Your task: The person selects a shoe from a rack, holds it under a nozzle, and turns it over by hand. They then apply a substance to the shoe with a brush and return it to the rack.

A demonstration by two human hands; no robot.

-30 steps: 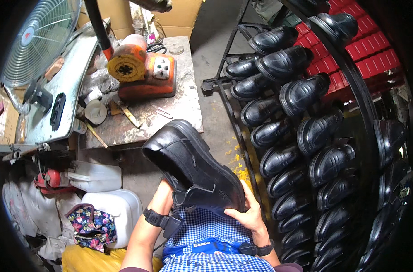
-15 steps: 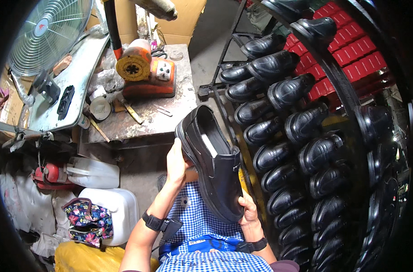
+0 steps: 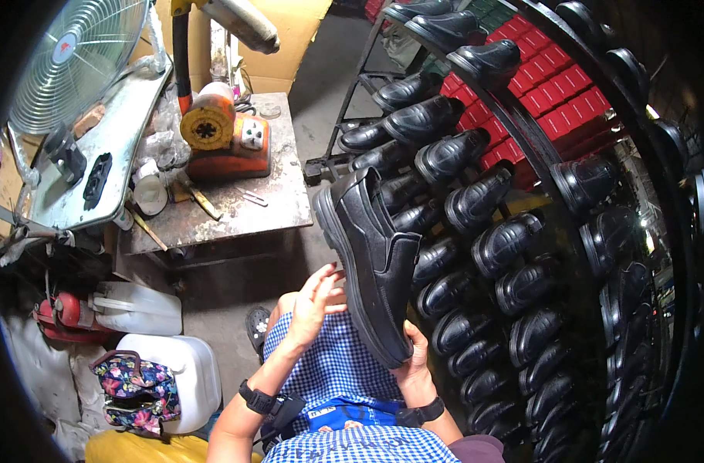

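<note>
Left hand (image 3: 312, 309) has loosened and spread, leaving right hand (image 3: 416, 361) pinching the black slip-on shoe (image 3: 370, 266)'s toe (image 3: 384, 339), heel (image 3: 346, 202) beside the desk (image 3: 286, 204)'s front-right corner.

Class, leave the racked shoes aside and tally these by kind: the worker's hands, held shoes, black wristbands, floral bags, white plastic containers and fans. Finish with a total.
Hands: 2
Held shoe: 1
Black wristbands: 2
Floral bag: 1
White plastic containers: 2
Fan: 1
Total: 9
</note>
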